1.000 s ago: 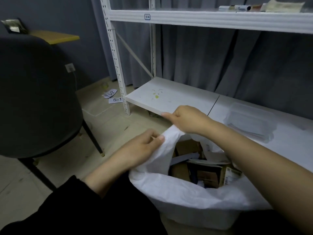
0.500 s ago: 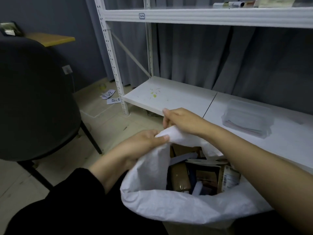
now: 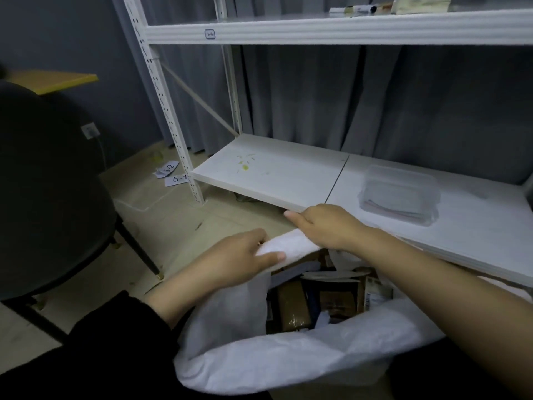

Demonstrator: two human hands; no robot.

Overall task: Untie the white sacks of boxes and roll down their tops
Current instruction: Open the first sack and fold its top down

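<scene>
A white woven sack [image 3: 282,359] stands open on the floor right in front of me, its near rim folded outward. Inside it lie several brown cardboard boxes [image 3: 294,304] and packets. My left hand [image 3: 239,258] grips the far-left part of the rim, thumb on top of the rolled white edge. My right hand [image 3: 326,226] grips the same rolled edge a little farther back, fingers curled over it. The sack's far rim is a tight white roll between the two hands.
A white metal shelving unit stands behind the sack, its low shelf [image 3: 277,171] close to my right hand. A clear plastic lidded box [image 3: 401,194] sits on that shelf. A black chair [image 3: 49,197] stands at left. Paper labels [image 3: 173,173] lie on the floor.
Both hands have pushed the sack's far edge down and outward, turning the raised white flap into a tighter roll. More of the boxes inside shows now.
</scene>
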